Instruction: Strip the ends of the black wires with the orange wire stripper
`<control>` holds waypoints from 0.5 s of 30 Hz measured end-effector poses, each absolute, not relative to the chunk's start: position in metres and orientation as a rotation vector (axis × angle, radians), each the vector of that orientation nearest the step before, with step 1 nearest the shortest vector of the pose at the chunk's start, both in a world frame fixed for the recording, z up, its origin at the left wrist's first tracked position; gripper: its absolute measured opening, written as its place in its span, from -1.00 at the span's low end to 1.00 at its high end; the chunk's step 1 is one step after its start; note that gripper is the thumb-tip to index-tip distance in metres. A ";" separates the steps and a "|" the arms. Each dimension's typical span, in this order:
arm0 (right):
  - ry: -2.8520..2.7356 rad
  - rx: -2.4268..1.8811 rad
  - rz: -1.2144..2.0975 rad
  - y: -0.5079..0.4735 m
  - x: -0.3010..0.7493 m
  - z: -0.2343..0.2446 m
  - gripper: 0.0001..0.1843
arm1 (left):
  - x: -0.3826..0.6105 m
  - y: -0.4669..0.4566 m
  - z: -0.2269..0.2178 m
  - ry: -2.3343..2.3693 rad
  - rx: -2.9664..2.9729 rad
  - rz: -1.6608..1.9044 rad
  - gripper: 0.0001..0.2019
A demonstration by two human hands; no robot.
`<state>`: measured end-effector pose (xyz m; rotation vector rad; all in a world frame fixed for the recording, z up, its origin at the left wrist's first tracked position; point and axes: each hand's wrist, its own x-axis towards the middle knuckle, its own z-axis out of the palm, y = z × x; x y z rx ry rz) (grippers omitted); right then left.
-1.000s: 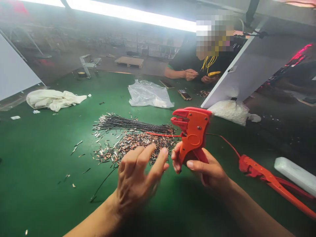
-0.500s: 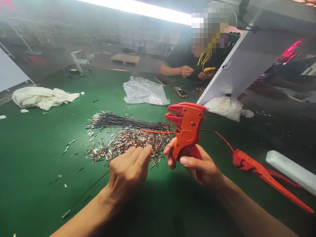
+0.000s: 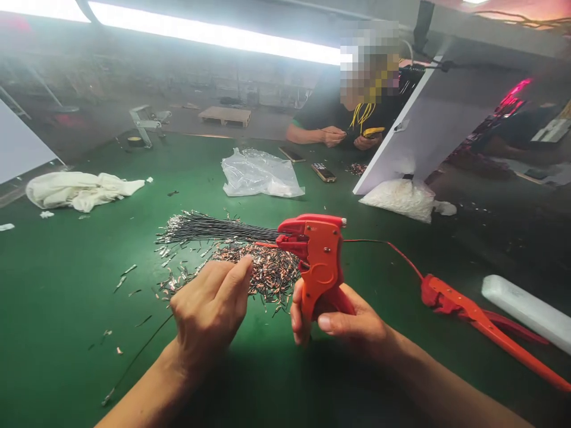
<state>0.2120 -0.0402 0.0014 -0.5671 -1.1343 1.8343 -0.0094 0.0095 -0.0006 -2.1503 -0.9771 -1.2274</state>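
Observation:
My right hand (image 3: 343,324) grips the handles of an orange wire stripper (image 3: 317,255), held upright with its jaws pointing left. A thin red wire (image 3: 379,244) trails from the stripper to the right. My left hand (image 3: 209,309) is curled with fingers pinched together just left of the jaws, over a heap of small copper and metal terminals (image 3: 263,270). What the fingers pinch is too small to make out. A bundle of thin black wires (image 3: 214,229) lies behind the heap on the green table (image 3: 66,285). One loose black wire (image 3: 134,359) runs under my left wrist.
A second orange-handled tool (image 3: 482,324) and a white bar (image 3: 526,312) lie at the right. A white cloth (image 3: 75,189), clear plastic bags (image 3: 259,173) (image 3: 401,199), two phones (image 3: 322,172) and a leaning white board (image 3: 423,131) sit farther back. Another person (image 3: 343,119) works across the table.
My left hand closed from spread fingers into a pinch and moved toward the terminals. The stripper dropped lower and shifted left, nearer the wire bundle.

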 end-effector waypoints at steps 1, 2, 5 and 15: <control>-1.133 -0.557 1.844 -0.041 0.212 0.001 -0.65 | -0.010 0.010 0.000 -0.984 -2.129 -1.217 -0.77; -1.129 -0.550 1.853 -0.041 0.211 0.001 -0.65 | -0.011 0.010 0.000 -0.986 -2.110 -1.218 -0.75; -1.096 -0.530 1.868 -0.041 0.209 0.001 -0.67 | -0.013 0.010 0.004 -0.980 -2.105 -1.233 -0.75; -1.076 -0.676 1.842 -0.050 0.202 0.006 -0.68 | -0.009 -0.006 0.013 -0.852 -2.161 -1.210 -0.64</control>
